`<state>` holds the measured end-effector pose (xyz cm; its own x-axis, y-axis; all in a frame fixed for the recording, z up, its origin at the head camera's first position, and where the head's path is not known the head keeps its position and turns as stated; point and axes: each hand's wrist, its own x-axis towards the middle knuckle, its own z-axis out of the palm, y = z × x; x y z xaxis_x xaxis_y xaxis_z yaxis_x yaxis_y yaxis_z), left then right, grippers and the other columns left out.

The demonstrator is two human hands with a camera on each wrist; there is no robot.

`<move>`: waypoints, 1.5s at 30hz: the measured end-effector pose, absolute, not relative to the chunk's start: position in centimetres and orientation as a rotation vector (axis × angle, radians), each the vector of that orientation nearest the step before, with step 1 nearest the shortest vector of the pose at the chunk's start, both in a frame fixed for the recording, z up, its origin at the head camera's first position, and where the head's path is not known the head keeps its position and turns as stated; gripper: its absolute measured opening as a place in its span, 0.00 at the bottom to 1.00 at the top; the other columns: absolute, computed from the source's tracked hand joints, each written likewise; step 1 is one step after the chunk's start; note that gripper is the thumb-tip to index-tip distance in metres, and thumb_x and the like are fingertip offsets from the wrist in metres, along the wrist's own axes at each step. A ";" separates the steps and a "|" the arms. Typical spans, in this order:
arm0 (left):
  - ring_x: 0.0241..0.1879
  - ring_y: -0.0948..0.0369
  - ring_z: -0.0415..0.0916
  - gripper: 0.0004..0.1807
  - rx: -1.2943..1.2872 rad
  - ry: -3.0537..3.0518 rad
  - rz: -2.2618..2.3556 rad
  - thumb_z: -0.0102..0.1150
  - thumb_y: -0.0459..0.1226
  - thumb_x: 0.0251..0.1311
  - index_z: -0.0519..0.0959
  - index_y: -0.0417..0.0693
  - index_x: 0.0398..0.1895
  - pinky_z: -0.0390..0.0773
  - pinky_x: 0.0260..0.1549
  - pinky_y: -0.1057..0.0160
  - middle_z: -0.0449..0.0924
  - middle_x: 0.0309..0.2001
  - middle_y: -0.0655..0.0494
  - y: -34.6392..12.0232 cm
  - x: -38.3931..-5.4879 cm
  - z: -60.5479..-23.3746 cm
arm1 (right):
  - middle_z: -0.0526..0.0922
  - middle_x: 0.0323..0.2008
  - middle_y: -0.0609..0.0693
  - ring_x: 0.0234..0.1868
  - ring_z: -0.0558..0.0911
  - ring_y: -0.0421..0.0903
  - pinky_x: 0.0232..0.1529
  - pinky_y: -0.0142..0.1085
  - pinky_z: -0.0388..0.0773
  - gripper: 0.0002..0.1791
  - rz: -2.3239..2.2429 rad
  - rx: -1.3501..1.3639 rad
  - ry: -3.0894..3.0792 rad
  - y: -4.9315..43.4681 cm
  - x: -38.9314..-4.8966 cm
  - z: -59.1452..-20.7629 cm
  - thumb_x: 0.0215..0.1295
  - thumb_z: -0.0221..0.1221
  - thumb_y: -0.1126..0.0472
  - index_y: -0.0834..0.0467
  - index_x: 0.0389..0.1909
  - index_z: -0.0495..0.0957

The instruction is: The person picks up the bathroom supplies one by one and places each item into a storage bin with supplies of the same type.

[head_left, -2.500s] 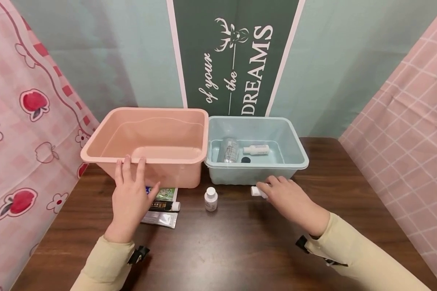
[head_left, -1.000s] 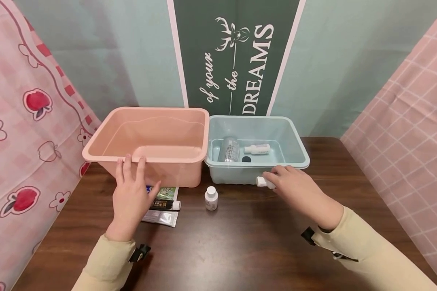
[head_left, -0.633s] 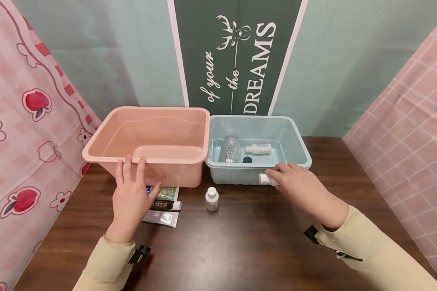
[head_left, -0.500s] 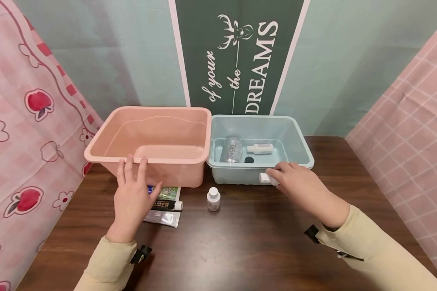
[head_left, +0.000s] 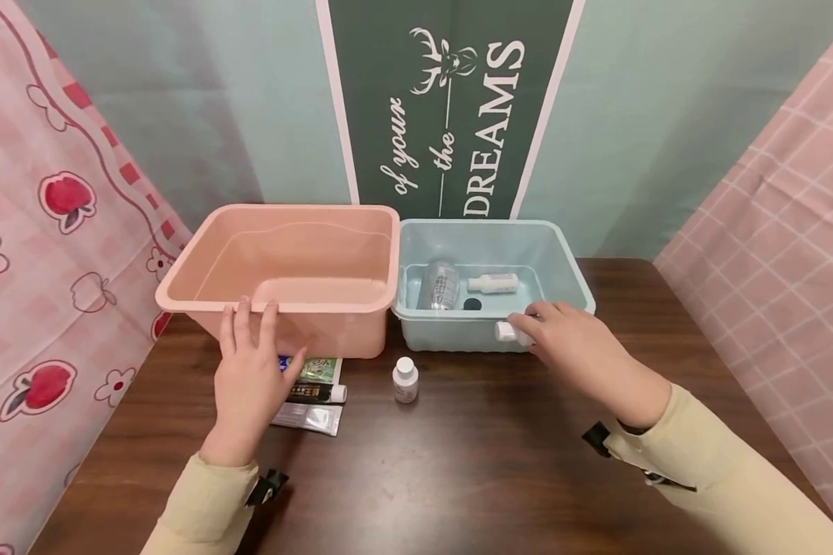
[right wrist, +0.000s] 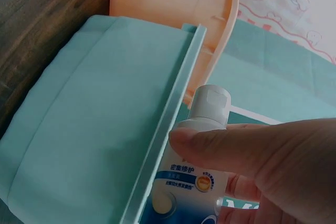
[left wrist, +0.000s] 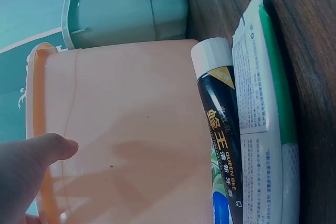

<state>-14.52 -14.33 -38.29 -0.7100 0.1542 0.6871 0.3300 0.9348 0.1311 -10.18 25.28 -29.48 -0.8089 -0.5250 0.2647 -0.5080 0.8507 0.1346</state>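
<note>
My right hand [head_left: 572,343] holds a small white bottle [right wrist: 191,169] with a flip cap and a blue-printed label, thumb on its front. The bottle is at the front rim of the light blue basin [head_left: 486,333]. My left hand [head_left: 253,378] touches the front rim of the pink basin [head_left: 319,331], fingers extended and thumb apart. Inside the blue basin lie a clear bottle [head_left: 440,287], a white bottle [head_left: 494,284] and a small black disc [head_left: 472,304].
A white bottle [head_left: 406,381] stands upright on the dark wooden table [head_left: 416,493]. Before the pink basin lie a green packet [head_left: 322,369], a black toothpaste tube [left wrist: 220,124] with a white cap, and a silvery tube [head_left: 310,418]. Patterned cloths [head_left: 757,254] surround the table.
My right hand has lifted the white bottle from the table up to the blue basin's front rim, moving slightly right. My left hand stays at the pink basin.
</note>
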 end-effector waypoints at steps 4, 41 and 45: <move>0.65 0.35 0.50 0.44 -0.335 -2.369 -0.314 0.70 0.46 0.41 0.64 0.38 0.62 0.74 0.32 0.36 0.57 0.62 0.28 -14.6 -14.4 -38.2 | 0.77 0.37 0.55 0.34 0.76 0.55 0.29 0.46 0.76 0.23 -0.080 0.775 -2.725 25.3 -10.4 -29.0 0.45 0.68 0.70 0.58 0.46 0.78; 0.64 0.34 0.51 0.44 -0.369 -2.360 -0.328 0.71 0.45 0.40 0.64 0.38 0.62 0.73 0.34 0.35 0.57 0.61 0.27 -14.6 -14.3 -38.3 | 0.77 0.41 0.56 0.39 0.77 0.55 0.35 0.48 0.76 0.23 -0.002 0.753 -2.798 27.3 -13.1 -28.3 0.50 0.67 0.69 0.60 0.50 0.77; 0.64 0.34 0.50 0.44 -0.362 -2.365 -0.331 0.71 0.46 0.40 0.64 0.38 0.62 0.73 0.34 0.35 0.57 0.61 0.27 -14.5 -14.3 -38.2 | 0.78 0.41 0.57 0.39 0.77 0.55 0.36 0.48 0.76 0.23 0.012 0.743 -2.823 27.3 -13.2 -28.1 0.50 0.67 0.69 0.60 0.51 0.77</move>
<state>-14.26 -14.54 -38.21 -0.7083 0.1658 0.6862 0.3478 0.9278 0.1349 -13.21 27.27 -28.14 -0.8475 -0.4852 0.2154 -0.4870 0.8721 0.0483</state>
